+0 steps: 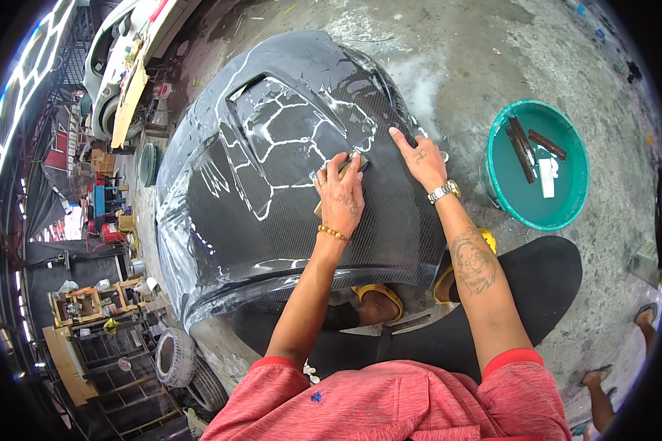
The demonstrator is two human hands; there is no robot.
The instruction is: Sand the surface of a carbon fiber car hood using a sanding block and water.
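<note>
A black carbon-fibre car hood (pixel 228 228) lies in front of me, wet, with white liquid outlines and streaks around its vent. My left hand (pixel 340 195) presses on the middle of the hood, closed on a flat beige-grey block (pixel 318 208) that is mostly hidden under the fingers. My right hand (pixel 423 160) grips the hood's right edge, thumb on top. To the right stands a teal bucket (pixel 493 187) of cloudy water holding dark bars (pixel 521 154) and a white block (pixel 546 178).
My yellow clogs (pixel 390 309) are below the hood. Tyres (pixel 175 356) and cluttered shelving (pixel 88 309) line the left, with a pale car body (pixel 104 81) at the upper left. Another person's bare legs and feet (pixel 602 408) show at the lower right, on concrete floor (pixel 610 220).
</note>
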